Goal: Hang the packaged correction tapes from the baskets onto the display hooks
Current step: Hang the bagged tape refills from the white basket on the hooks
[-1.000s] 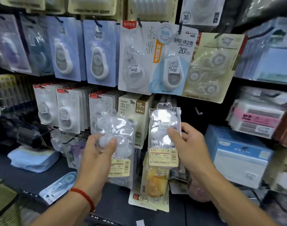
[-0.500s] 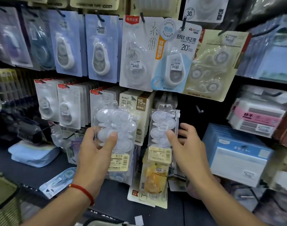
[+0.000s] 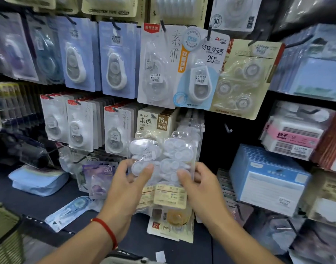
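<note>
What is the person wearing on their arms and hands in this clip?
Both forearms are bare, with no sleeves in view and no gloves. The left hand has a thin red cord bracelet around its wrist. The right hand shows no jewellery or watch.

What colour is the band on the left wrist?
Red: a thin red string bracelet around the left wrist, clearest in the head view.

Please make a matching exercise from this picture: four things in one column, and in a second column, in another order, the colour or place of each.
Things:
1. wrist string
2. bare hook
3. folded cloth
4. clear packs

Colour or place:
A. light blue, on the dark shelf at left
B. between the left hand and the right hand
C. red
D. on the dark panel, right of the packs

Pairs: 1-C, 2-D, 3-A, 4-B
</note>
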`<state>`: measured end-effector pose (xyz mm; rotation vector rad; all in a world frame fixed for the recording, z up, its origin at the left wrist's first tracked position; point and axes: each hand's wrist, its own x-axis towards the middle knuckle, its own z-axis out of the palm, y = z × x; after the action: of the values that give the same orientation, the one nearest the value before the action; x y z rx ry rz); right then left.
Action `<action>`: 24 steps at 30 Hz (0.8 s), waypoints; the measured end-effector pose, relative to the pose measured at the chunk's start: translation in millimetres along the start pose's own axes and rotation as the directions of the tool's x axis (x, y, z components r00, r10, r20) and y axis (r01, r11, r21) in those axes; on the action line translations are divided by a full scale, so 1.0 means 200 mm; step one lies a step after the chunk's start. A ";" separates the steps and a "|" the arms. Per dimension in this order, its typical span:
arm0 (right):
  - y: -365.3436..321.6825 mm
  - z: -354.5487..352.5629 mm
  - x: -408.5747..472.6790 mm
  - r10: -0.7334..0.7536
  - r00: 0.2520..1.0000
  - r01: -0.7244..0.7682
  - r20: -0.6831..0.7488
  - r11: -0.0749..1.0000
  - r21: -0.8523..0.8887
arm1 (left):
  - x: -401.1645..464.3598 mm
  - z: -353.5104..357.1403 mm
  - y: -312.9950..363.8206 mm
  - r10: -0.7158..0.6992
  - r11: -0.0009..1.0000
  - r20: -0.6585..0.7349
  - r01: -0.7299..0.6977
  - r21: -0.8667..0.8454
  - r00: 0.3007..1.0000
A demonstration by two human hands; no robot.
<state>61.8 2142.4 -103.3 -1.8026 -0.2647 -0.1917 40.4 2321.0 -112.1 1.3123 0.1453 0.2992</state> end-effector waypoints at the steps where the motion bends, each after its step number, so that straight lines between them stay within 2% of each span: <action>1: -0.01 -0.01 0.01 -0.020 0.999 0.020 -0.036 1.000 0.013 | 0.01 -0.01 0.00 0.019 0.999 -0.041 -0.018 0.034 0.999; 5: -0.07 -0.07 0.04 -0.057 0.993 0.061 -0.100 0.998 0.033 | 0.03 -0.06 0.01 0.041 0.996 -0.100 -0.033 0.080 0.994; 12: -0.12 -0.09 0.06 -0.018 0.992 0.026 -0.125 0.997 0.066 | 0.02 -0.07 0.04 0.068 0.996 -0.088 -0.062 0.071 0.994; 19: -0.12 -0.08 0.05 -0.001 0.986 0.014 -0.165 0.997 0.078 | 0.01 -0.09 0.06 0.160 0.982 -0.067 -0.153 0.107 0.985; 21: -0.11 -0.09 0.05 0.000 0.986 0.002 -0.166 1.000 0.012 | 0.00 -0.09 0.07 0.193 0.975 -0.049 -0.185 0.123 0.980; 23: -0.09 -0.11 0.05 -0.019 0.980 -0.031 -0.198 0.968 -0.251 | 0.00 -0.09 0.06 0.229 0.963 -0.019 -0.224 0.148 0.973; 24: -0.08 -0.11 0.04 -0.045 0.976 -0.045 -0.212 0.915 -0.401 | 0.00 -0.09 0.06 0.241 0.957 0.001 -0.238 0.166 0.971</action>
<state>65.6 2125.9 -80.0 -2.1705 -0.0696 -0.4698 34.5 2341.2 -105.5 1.4949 0.0265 0.5148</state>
